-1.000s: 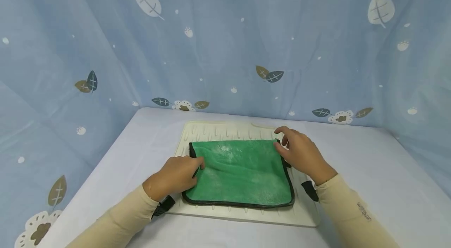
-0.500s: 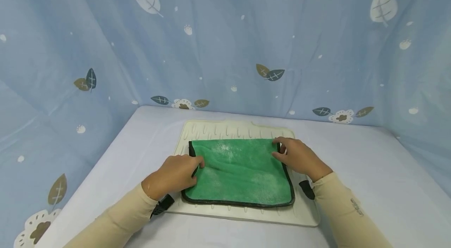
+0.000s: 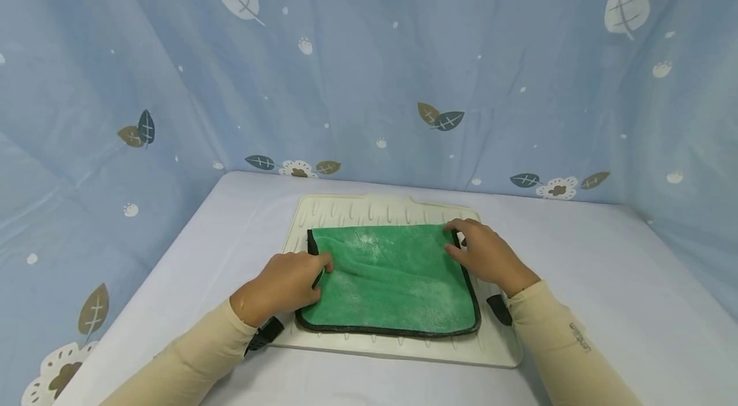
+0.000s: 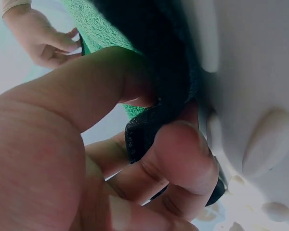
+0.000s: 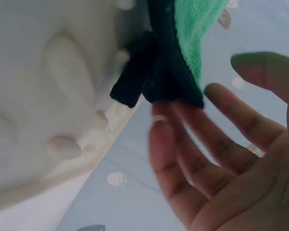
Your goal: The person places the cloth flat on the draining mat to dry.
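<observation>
A folded green towel (image 3: 392,284) with black edging lies on a cream mat (image 3: 369,355) with raised ridges. At the towel's left side, my left hand (image 3: 282,284) pinches the black edging (image 4: 171,82) between thumb and fingers, as the left wrist view shows close up. My right hand (image 3: 487,255) is at the far right corner of the towel. In the right wrist view its fingertips reach the black-edged corner from below, while the thumb (image 5: 262,67) stands apart from the cloth. A black tab (image 5: 130,84) hangs from the towel's edging there.
The mat rests on a table with a white cover (image 3: 605,284). Behind and to the left hangs a blue curtain (image 3: 357,66) printed with leaves and flowers. Black straps (image 3: 498,308) sit at both wrists.
My right hand has moved slightly left and in, so its fingers now overlap the towel's far right corner. The left hand keeps its pinch on the left edge.
</observation>
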The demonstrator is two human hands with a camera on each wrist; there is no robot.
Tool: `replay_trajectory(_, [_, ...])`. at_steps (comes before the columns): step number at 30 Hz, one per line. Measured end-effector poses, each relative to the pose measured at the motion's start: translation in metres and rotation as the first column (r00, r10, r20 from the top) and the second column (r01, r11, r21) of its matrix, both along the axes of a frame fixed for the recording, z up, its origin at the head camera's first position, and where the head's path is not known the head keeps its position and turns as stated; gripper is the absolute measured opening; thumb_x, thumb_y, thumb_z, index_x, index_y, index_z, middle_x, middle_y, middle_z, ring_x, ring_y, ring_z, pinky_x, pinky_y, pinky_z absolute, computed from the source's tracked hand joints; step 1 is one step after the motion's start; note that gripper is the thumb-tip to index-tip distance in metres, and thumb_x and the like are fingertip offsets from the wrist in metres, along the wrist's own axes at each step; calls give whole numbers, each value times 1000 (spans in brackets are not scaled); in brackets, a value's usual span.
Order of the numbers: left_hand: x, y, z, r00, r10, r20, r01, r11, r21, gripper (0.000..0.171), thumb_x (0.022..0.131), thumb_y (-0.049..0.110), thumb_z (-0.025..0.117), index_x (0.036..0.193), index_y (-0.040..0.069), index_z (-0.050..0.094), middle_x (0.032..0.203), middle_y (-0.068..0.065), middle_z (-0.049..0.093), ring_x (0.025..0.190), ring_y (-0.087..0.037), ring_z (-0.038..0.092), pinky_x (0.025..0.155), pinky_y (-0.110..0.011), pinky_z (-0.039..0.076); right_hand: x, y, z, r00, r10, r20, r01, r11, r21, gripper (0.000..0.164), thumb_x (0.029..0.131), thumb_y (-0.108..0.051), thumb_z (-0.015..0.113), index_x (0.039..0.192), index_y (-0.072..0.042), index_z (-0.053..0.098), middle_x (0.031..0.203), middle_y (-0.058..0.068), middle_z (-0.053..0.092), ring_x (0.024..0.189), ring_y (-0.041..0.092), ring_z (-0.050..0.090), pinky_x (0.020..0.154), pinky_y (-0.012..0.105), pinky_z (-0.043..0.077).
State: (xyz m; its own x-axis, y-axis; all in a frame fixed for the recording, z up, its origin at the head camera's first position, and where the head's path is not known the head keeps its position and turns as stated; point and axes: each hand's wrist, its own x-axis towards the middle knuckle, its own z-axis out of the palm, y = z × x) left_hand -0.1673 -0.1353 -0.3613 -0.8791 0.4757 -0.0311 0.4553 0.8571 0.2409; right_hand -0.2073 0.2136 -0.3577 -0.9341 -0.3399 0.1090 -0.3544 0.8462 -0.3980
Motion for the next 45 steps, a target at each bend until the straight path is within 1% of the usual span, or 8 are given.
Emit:
replay_trajectory(10, [0,1,0,1000,4,3,-4,1000,5,27,80,6,78,104,13,69,69,3,58,61,-13,50,52,-33,41,-1,-4,-5,997,28,-71,-34,997,-75,4,91,-12,73,90,-9,72,77,-2,69,67,7,60,61,27,50])
replay_trajectory(18, [0,1,-1,1000,4,12,-4,1000,1,28,79,6,78,105,13,69,69,3,58,61,-13,50,52,-33,41,1,-3,-7,999,39,28,-37,997,-67,25,89,-16,76,73,-15,56,64,-5,53,55,8,45,53,24,40])
replay_trajectory(22, [-1,1,0,1000,6,13,-6,1000,3,28,79,6,78,105,13,69,68,3,57,60,-13,49,52,-33,40,1,-3,-8,994,47,103,-37,995,-89,17,88,-11,76,95,-7,61,67,-1,55,56,11,48,54,27,42])
replay_trajectory(26, [-1,1,0,1000,5,19,-5,1000,0,28,80,7,78,105,13,68,67,3,56,61,-13,49,52,-33,40,0,-3,-9,982,23,189,-12,998,-63,56,89,-13,76,137,1,51,70,2,58,57,13,52,56,29,46])
replay_trajectory(29, [-1,1,0,1000,10,24,-10,1000,2,28,80,7,78,105,14,69,68,3,56,61,-13,50,52,-33,40,-1,-3,-9,973,11,230,-2,999,-37,61,90,-16,75,142,4,49,69,2,60,58,12,54,59,30,47])
replay_trajectory(35, [0,1,0,999,16,31,-16,1000,6,28,79,6,78,105,13,69,68,3,56,60,-13,49,52,-33,39,-1,-3,-10,978,43,205,-39,999,-26,40,93,-22,71,127,0,64,70,-2,62,55,11,53,56,29,46])
replay_trajectory(39, [-1,1,-1,1000,17,25,-17,1000,5,28,79,6,78,105,13,69,67,3,56,60,-14,49,52,-33,39,0,-3,-10,989,69,133,-64,997,-43,17,99,-25,63,103,-10,71,68,-4,57,54,10,47,55,29,42])
replay_trajectory(45, [-1,1,-2,1000,9,9,-9,1000,3,28,78,6,78,104,14,68,66,4,56,60,-13,49,51,-33,39,0,-3,-10,995,76,59,-73,996,-49,14,97,-16,66,84,-14,71,66,-5,56,54,8,45,54,26,40])
